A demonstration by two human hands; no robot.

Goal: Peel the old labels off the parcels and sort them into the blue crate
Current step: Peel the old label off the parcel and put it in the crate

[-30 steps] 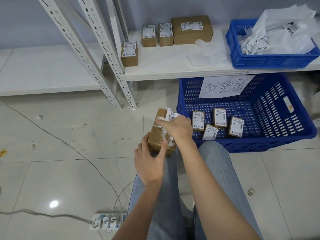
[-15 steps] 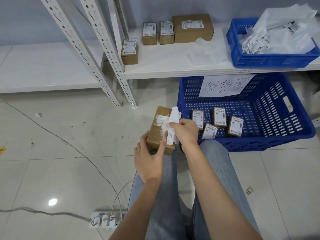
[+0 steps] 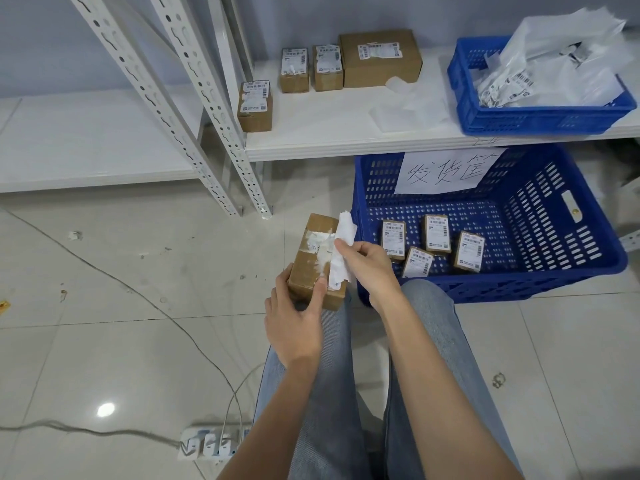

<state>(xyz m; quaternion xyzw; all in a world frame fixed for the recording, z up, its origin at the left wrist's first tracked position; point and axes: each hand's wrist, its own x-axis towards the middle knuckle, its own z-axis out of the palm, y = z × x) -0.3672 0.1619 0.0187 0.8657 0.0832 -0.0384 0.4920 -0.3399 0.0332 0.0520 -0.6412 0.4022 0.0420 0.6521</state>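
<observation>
Two hands share one small cardboard parcel (image 3: 313,261) over the knees: left hand (image 3: 294,327) wraps its near end, right hand (image 3: 367,268) pinches the half-lifted label (image 3: 341,252). Thin paper probably tears; hold near the stuck edge. Blue crate (image 3: 588,268) sits alongside.

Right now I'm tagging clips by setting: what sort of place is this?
Probably a parcel storeroom or small shipping area. White slotted metal shelving holds labelled cardboard parcels, and a big blue crate with a handwritten paper sign sits on the tiled floor.
</observation>
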